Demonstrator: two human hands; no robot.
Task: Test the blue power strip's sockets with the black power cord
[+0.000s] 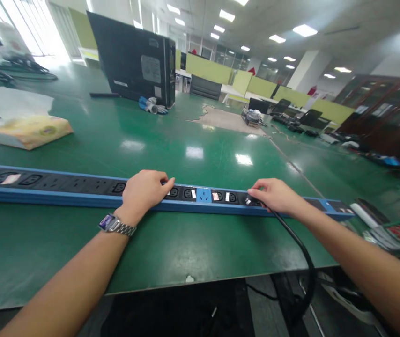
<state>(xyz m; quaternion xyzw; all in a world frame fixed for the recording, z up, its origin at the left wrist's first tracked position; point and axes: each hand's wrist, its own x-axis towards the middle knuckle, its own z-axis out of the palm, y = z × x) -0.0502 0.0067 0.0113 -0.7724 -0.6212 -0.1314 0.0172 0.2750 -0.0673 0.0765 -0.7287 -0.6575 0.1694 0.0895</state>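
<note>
A long blue-edged power strip (186,206) with black outlets lies across the green table. My left hand (145,189) is wrapped over its middle, thumb along the top face, with a watch on the wrist. To the right, my right hand (273,194) grips a black plug (252,200) at one of the strip's outlets. How far the plug sits in the outlet cannot be made out. Its thick black power cord (301,248) runs from under my right hand and over the table's front edge. Between my hands are a blue socket (203,195) and several outlets, some with small labels.
A tissue box (27,131) stands on the left, behind the strip. Farther back are a black computer case (137,61) and blue-grey gloves (152,105). Packets (396,229) lie at the right. The green table's front edge (186,284) is close to me.
</note>
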